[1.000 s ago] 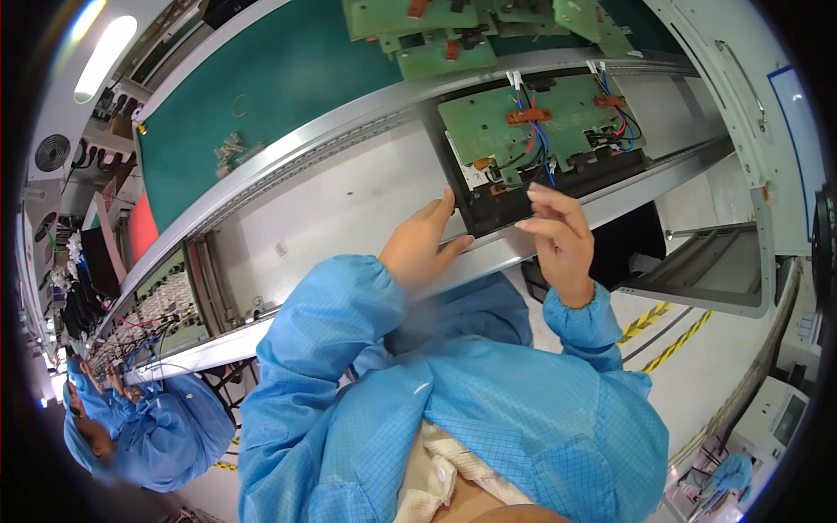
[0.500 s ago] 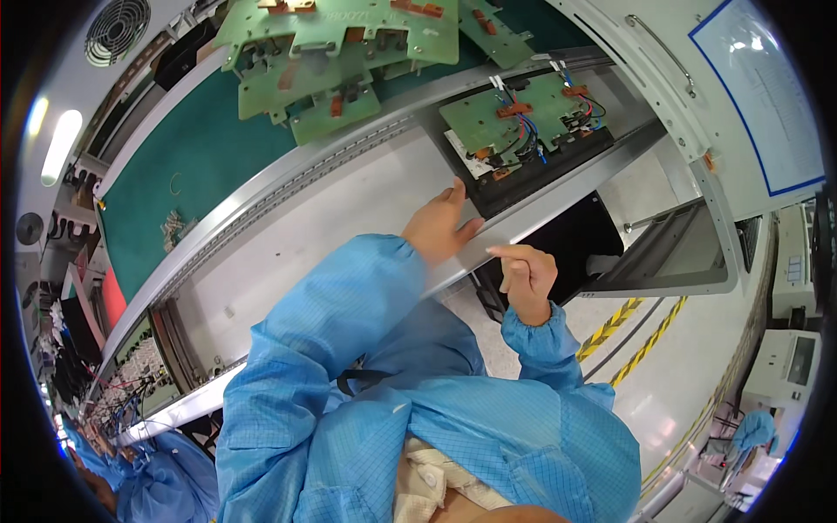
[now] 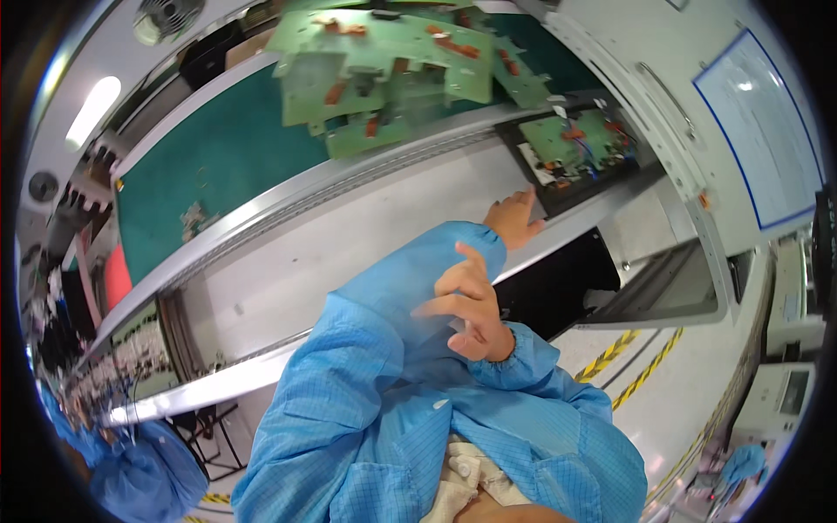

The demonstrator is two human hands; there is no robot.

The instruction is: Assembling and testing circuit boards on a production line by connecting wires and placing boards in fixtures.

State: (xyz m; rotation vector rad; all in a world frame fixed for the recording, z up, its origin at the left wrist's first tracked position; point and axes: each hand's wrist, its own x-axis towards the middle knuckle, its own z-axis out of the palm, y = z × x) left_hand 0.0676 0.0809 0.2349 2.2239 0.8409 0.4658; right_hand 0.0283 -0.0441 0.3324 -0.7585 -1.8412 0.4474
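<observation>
My left hand (image 3: 516, 220) reaches forward with its fingers apart, at the near left edge of a black tray (image 3: 567, 202). Whether its fingertips touch the tray cannot be made out. On the tray lie green circuit boards (image 3: 558, 139) with orange-brown parts and red and blue wires, slightly blurred. My right hand (image 3: 471, 305) is raised over my left forearm, its fingers spread and holding nothing. The tray rests on a pale conveyor track (image 3: 384, 209) with metal rails, its right end close to a white machine panel (image 3: 649, 39).
Above the track, a green-topped shelf (image 3: 235, 131) bears stacked large green boards (image 3: 384, 70) and small metal parts (image 3: 193, 220). A black flat panel (image 3: 562, 283) lies below the near rail. Another person in blue (image 3: 148, 475) is at lower left. Yellow-black tape (image 3: 610, 356) marks the floor.
The tray sits farther right, closer to the white panel, and my left hand has followed it. My right hand has come left across my left forearm, its fingers spreading. The view has shifted too.
</observation>
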